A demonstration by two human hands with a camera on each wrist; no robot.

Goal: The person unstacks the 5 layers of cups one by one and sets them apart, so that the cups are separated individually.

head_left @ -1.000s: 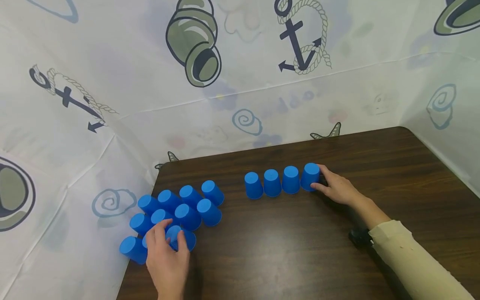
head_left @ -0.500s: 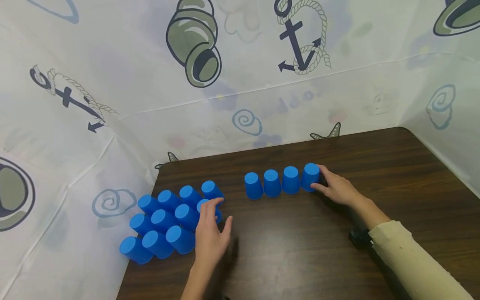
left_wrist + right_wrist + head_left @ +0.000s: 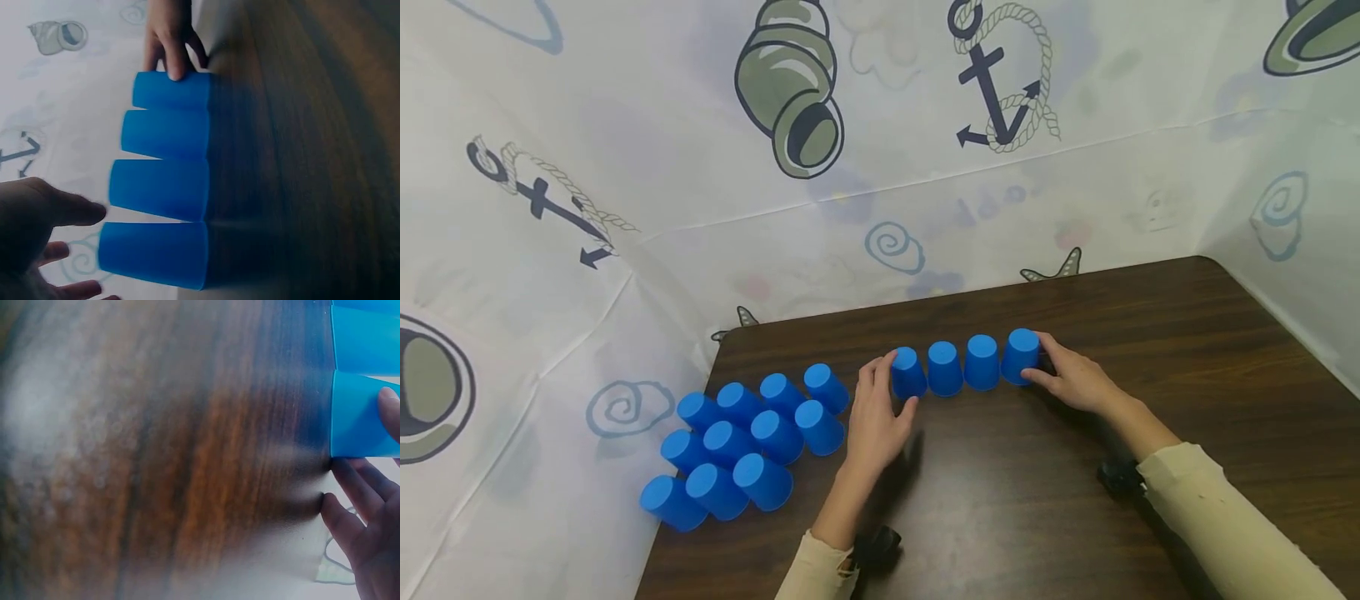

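Several upside-down blue plastic cups stand in a row towards the back of the table. My right hand holds the rightmost cup, with the thumb on its front and the other fingers along its right side. At the row's other end, my left hand is beside the leftmost cup, its fingers loosely spread. In the left wrist view, a gap shows between the left thumb and that cup. The right wrist view shows the right thumb against the rightmost cup.
More upside-down blue cups stand close together in rows at the table's left side. The dark wood table meets a white printed sheet behind and at both sides. Black wrist devices sit under the forearms.
My left hand has moved right and away from me, from the cup group at the left to the left end of the row. The right hand has stayed at the rightmost cup.
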